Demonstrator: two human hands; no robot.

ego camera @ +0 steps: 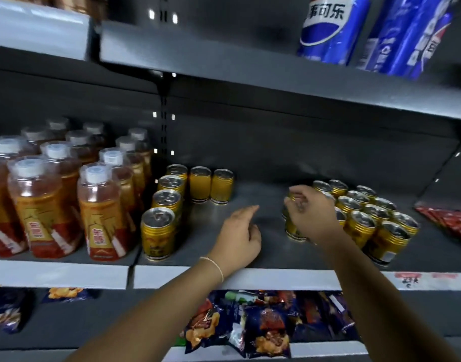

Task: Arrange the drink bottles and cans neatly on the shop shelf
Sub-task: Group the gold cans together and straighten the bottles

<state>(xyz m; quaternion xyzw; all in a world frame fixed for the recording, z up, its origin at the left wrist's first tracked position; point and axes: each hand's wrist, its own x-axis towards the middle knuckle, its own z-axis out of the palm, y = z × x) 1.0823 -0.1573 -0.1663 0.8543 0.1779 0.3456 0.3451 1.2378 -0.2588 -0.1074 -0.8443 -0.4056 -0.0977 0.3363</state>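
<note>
A shop aisle is shown here. Grey metal shelves (250, 189) are stacked in tiers and hung on a slotted upright (163, 113). Identical gold cans (375, 220) are grouped in rows, with amber drink bottles (67, 184) packed beside them. Cola bottles (328, 30) are set above and snack packets (266, 330) laid out below. A printed label (409, 279) is stuck on the front strip.

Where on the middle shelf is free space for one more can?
The bare shelf between the left cans and the right cans, under the left hand. Crowded at the bottles and where the right hand grips a can.
</note>
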